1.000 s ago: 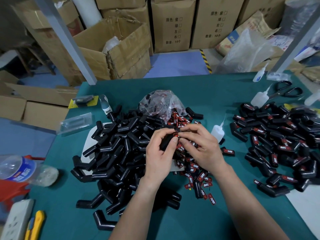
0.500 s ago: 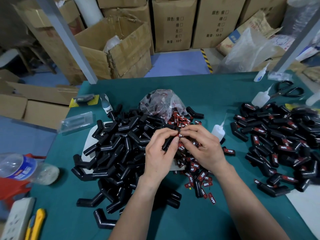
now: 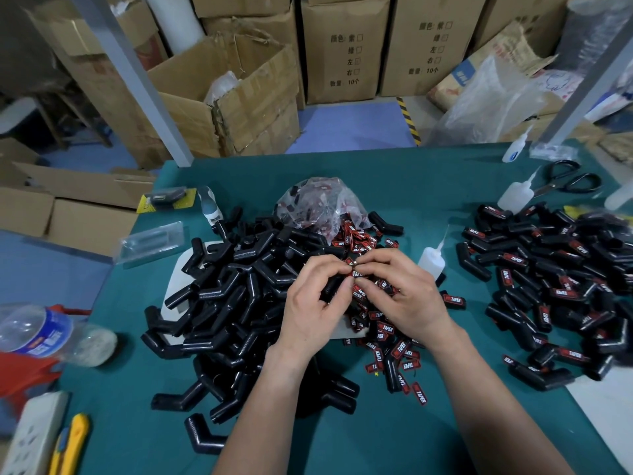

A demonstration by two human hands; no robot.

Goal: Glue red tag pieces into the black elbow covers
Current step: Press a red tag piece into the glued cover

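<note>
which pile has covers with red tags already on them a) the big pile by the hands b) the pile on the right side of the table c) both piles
b: the covers in the right-hand pile carry red tags, while the covers in the centre pile are plain black.

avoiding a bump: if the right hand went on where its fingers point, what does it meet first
Likely the red tag the right hand pinches, then the left hand right behind it; depth unclear.
</note>
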